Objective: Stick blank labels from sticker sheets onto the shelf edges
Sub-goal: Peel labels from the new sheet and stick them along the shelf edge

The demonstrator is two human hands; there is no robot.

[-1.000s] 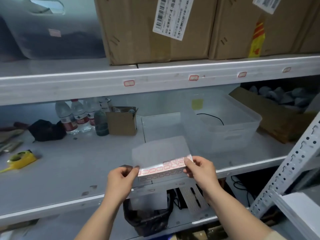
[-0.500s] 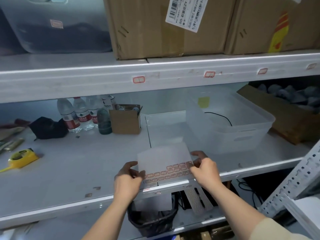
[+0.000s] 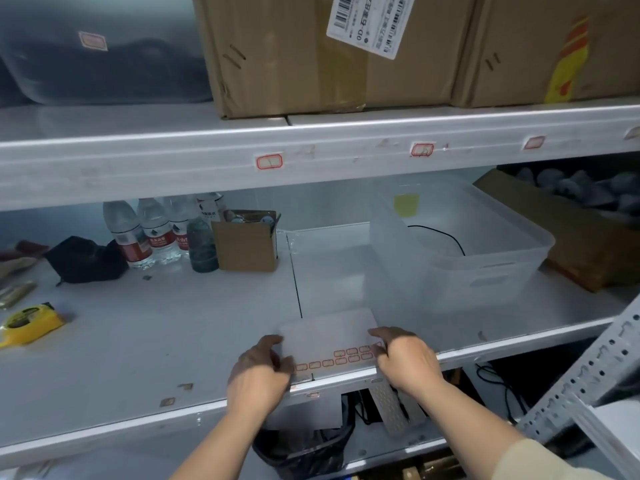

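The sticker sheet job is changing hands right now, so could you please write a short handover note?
Left hand grips the left end of the white sticker sheet with red-bordered labels; right hand grips its right end. The sheet lies at the front of the grey middle shelf.
Done: three red-bordered labels, including one, show on the upper shelf edge.
Left: peel more labels, stick them on the remaining edges.
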